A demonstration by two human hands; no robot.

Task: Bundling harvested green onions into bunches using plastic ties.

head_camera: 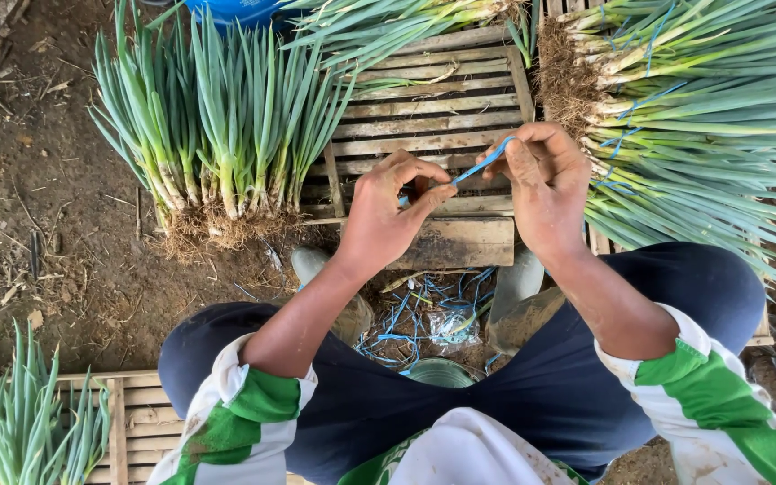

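- Head view: the left hand (386,216) and the right hand (545,184) hold a thin blue strip (480,164) stretched between them, each with thumb and forefinger pinched shut on one end.
- The strip hangs above the near edge of a wooden slatted crate (433,108).
- Bundled green onions (217,126) stand at the crate's left edge; more tied onions (693,108) lie across its right edge.
- Loose blue strips (406,323) lie on the soil between the person's boots (514,287).
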